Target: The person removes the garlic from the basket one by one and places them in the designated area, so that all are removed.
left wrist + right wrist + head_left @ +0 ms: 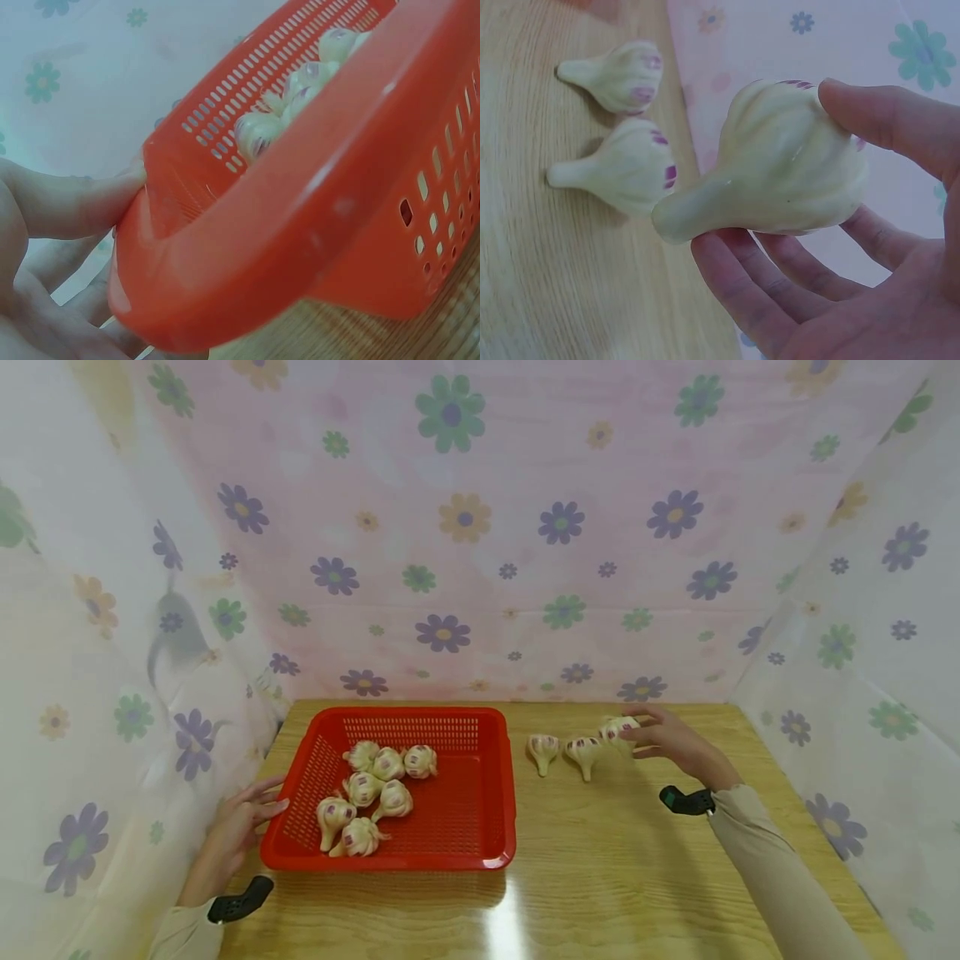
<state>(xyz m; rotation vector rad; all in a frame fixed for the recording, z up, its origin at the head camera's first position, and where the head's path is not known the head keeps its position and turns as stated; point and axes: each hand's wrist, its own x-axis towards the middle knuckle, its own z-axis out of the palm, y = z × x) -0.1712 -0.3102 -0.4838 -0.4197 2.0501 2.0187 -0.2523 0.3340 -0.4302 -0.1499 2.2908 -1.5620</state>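
Note:
In the head view, my left hand [234,828] is at the left side of a red plastic basket [390,862]. The left wrist view shows its thumb on the basket's rim [300,225] and fingers under the outer edge. Several garlic bulbs [363,788] lie in the basket, mostly on its left side. Over at the right, my right hand [678,746] holds a garlic bulb [787,157] between thumb and fingers, its stem pointing away from the palm. Two more garlic bulbs [543,749] [622,169] lie on the table beside it.
The wooden table [585,860] carries the basket on its left half. Floral-patterned cloth [510,568] hangs behind the table and along both sides. Each wrist wears a black device [686,800].

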